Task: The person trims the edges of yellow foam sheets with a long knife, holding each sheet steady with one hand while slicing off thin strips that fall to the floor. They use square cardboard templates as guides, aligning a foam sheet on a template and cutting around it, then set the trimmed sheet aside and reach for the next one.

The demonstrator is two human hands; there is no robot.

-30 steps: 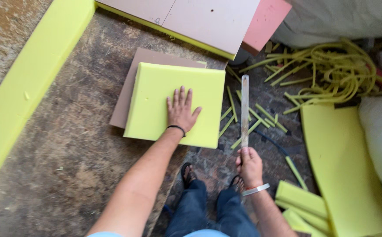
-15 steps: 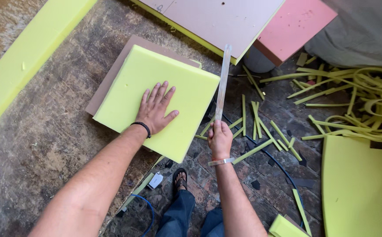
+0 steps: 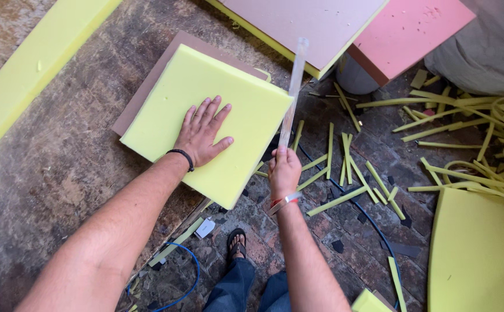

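Note:
A square yellow foam pad (image 3: 246, 115) lies on a brown board (image 3: 148, 86) on the worn floor. My left hand (image 3: 202, 133) presses flat on the pad, fingers spread, a dark band at the wrist. My right hand (image 3: 283, 170) grips the lower end of a long thin blade-like strip (image 3: 293, 86), which runs up along the pad's right edge. A bracelet sits on that wrist.
Many thin yellow foam offcuts (image 3: 344, 167) litter the floor to the right. A pink foam block (image 3: 408, 32) and a brown-faced panel (image 3: 304, 23) lie at the top. Yellow foam sheets lie at left (image 3: 38, 69) and lower right (image 3: 477, 254). A blue cable (image 3: 182, 283) runs near my sandalled foot (image 3: 235, 242).
The view has shifted so the pad and hands sit more to the left and closer. My right hand has brought the strip against the pad's right edge. The left hand stays flat on the foam.

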